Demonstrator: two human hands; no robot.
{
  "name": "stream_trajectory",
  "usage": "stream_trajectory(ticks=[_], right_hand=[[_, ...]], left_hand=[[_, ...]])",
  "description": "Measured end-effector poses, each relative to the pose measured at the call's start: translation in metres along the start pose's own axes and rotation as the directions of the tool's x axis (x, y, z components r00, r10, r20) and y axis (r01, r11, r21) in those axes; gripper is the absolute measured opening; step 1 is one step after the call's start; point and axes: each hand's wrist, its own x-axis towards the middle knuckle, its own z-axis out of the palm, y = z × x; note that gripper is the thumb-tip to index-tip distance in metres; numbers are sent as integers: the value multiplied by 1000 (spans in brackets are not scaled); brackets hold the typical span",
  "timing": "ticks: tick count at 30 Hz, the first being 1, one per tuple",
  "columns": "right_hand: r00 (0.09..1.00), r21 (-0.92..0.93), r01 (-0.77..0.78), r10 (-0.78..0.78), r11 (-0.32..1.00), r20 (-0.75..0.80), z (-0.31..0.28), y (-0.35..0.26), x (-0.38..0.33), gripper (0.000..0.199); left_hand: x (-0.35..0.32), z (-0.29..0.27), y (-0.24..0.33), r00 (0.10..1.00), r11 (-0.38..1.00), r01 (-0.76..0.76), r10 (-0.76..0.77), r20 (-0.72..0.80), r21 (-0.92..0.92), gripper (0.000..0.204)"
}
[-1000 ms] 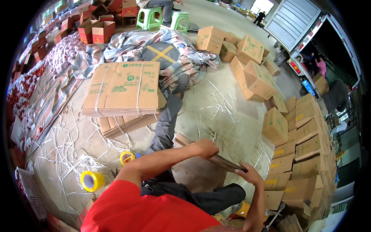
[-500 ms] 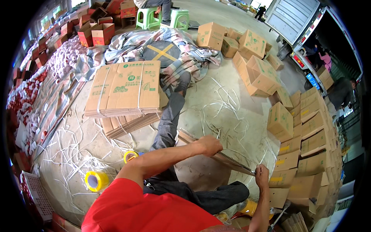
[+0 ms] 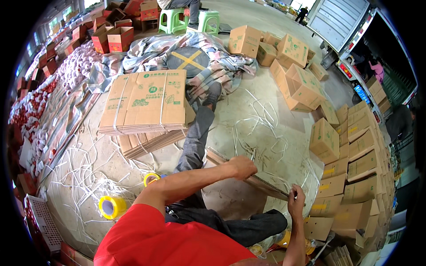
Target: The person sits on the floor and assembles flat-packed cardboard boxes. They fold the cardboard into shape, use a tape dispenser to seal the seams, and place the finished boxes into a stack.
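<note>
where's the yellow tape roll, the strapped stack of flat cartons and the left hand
yellow tape roll (image 3: 112, 206), head view, on its outer band
strapped stack of flat cartons (image 3: 144, 101), head view, top sheet's middle
left hand (image 3: 242, 167), head view, back of the hand

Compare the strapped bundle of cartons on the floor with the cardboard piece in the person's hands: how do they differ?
The strapped bundle is a thick flat stack lying untouched; the cardboard piece is one sheet, gripped by the left hand and right hand. White straps bind the bundle; the piece has none. Both are brown corrugated cardboard.
</note>
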Motion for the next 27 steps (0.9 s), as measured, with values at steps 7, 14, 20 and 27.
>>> stream_trajectory(ticks=[7, 14, 20, 27], right_hand=[[981, -214, 64, -101, 975, -168, 17, 26, 65, 22], [737, 376, 6, 250, 927, -628, -95, 62, 172, 34], [900, -263, -409, 434, 874, 41, -62, 48, 133, 63], [777, -83, -609, 571, 789, -264, -45, 53, 10, 71]], left_hand=[[-11, -5, -13, 982, 970, 187, -185, -28, 158, 20], [0, 21, 3, 1000, 1000, -10, 10, -28, -21, 16], [-5, 4, 7, 1000, 1000, 8, -8, 16, 15, 16], [21, -2, -5, 1000, 1000, 11, -11, 21, -6, 17]])
